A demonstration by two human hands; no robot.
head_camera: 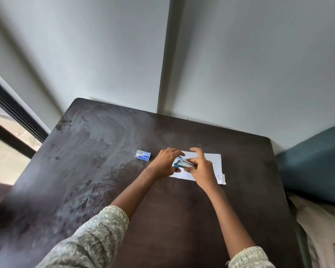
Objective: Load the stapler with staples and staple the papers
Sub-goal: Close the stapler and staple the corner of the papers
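Two hands in view, both on one stapler [182,163], held just above the papers [211,165]. Left hand [165,161] curled around the stapler's left end, fingers bent, thumb under. Right hand [200,167] closed on the stapler's right end, index finger stretched up toward the far edge of the papers. Can't tell whether the stapler is hinged open; blurred and mostly covered.

Stapler: one, small, blue body with a white or silver top strip, lying roughly left to right, left end slightly lower. Detail too soft to read.

Papers: one white stack, sheet count not clear, at least two judging by an offset corner at the near right. Lying flat, right of centre on the surface [104,171], nearer the far edge than the near one. Faint printed lines and small dark marks near the right edge.

Staple box [143,155]: one, small, pale blue-white with a blue and orange band, flat on the surface, left of the left hand, apart from hands and papers. Looks closed.

Surface: dark brown, smeared and dusty toward the far left corner, pushed against a grey wall [240,64].

Sleeves [97,235]: two, pale patterned fabric, lace-trimmed cuffs, forearms bare.
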